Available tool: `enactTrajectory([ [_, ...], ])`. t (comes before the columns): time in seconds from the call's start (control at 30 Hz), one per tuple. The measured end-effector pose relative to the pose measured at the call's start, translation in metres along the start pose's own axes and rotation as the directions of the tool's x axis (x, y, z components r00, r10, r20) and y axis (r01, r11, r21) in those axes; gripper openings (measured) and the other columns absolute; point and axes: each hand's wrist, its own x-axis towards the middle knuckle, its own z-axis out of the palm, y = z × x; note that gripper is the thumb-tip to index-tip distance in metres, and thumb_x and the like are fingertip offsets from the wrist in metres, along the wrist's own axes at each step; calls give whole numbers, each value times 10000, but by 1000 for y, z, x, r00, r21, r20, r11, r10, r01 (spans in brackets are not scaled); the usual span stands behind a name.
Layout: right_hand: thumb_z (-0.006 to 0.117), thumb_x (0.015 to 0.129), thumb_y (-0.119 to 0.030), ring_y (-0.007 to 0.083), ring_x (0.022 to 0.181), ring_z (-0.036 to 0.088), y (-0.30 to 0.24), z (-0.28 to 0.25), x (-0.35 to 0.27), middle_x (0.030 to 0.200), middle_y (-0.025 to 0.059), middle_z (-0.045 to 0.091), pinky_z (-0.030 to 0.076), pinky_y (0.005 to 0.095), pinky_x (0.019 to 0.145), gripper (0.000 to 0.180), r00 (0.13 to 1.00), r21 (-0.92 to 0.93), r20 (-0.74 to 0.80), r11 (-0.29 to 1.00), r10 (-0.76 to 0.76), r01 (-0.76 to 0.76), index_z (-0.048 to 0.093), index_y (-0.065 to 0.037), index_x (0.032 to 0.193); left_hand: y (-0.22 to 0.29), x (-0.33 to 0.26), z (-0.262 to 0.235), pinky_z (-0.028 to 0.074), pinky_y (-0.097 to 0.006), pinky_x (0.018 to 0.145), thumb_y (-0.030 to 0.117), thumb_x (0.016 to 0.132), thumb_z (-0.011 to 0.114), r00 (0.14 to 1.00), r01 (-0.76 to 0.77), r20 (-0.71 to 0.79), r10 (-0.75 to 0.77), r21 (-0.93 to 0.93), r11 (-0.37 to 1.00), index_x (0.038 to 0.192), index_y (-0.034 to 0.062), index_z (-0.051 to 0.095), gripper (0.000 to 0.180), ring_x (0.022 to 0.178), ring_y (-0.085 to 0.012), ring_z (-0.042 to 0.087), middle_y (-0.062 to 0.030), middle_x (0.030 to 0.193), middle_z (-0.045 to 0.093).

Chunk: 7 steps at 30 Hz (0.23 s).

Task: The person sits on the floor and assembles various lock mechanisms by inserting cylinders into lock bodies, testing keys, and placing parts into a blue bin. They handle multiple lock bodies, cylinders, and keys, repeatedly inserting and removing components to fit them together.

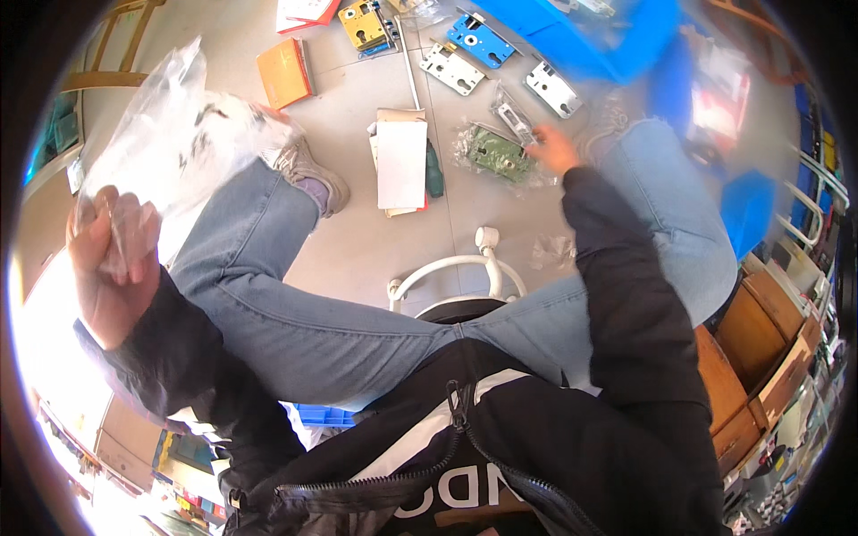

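My left hand point(112, 259), raised at the left, is closed on a clear plastic bag point(161, 134) that spreads up over my left knee. My right hand point(556, 150) reaches down to the floor between my feet. Its fingertips pinch the end of a small silver metal plate point(513, 121), which appears to be in clear wrap. Just under it lies a green lock body point(497, 154) on crinkled plastic. Further off are a silver lock body point(452, 69), another silver one point(552, 89), a blue one point(480, 40) and a gold one point(365, 25).
A white box point(401, 165) lies on the floor, with a dark green tool point(434, 170) beside it. An orange box point(284, 73) lies farther left. A blue bin point(617, 45) stands at the far right. A white chair base point(460, 263) is between my legs; wooden drawers point(760, 330) stand at right.
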Motion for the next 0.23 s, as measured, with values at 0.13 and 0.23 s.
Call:
enactTrajectory([
  [0.13, 706, 647, -292, 295, 1174, 349, -33, 58, -44, 1280, 122, 365, 267, 538, 939, 689, 991, -349, -124, 932, 59, -99, 393, -122, 1236, -4, -13, -12, 392, -185, 460, 87, 744, 550, 978, 2, -204, -35, -158, 987, 924, 24, 496, 198, 395, -90, 392, -79, 842, 552],
  [0.23, 709, 643, -340, 287, 1175, 337, -57, 67, -30, 1292, 107, 347, 204, 549, 974, 744, 986, -342, -166, 937, 7, -65, 356, -154, 1271, 2, -10, -21, 389, -198, 412, 78, 743, 546, 991, 120, -28, -131, -251, 961, 934, 23, 501, 204, 411, -91, 408, -98, 877, 558],
])
